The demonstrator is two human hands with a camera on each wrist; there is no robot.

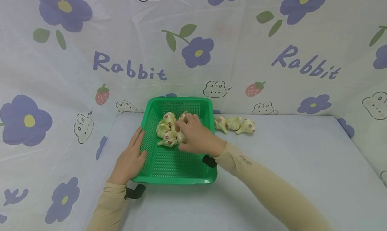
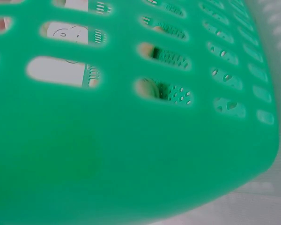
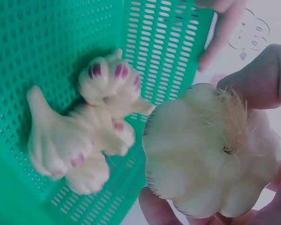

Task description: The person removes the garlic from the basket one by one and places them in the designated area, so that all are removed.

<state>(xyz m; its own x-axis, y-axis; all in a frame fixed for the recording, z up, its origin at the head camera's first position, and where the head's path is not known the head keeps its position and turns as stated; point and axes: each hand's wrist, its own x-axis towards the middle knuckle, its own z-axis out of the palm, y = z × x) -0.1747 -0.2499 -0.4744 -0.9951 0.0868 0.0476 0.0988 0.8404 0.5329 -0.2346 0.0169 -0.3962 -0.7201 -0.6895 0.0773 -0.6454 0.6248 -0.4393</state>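
A green plastic basket [image 1: 173, 181] with perforated walls stands on the table. Inside it lies a cluster of several garlic bulbs [image 1: 167, 139], some with purple marks. Over them my right hand [image 1: 196, 135] grips another garlic bulb [image 3: 206, 154], its root tuft facing the wrist camera. My left hand [image 1: 128, 160] rests along the basket's left side with fingers extended against the rim. The basket's green wall [image 2: 131, 154] fills most of the left wrist view. Fingers of the left hand also show past the basket edge in the right wrist view.
Right of the basket, three garlic bulbs [image 1: 233, 123] lie in a row on the white table [image 1: 290, 157]. A printed cloth [image 1: 235, 49] with flowers and rabbits hangs behind the table and at its sides.
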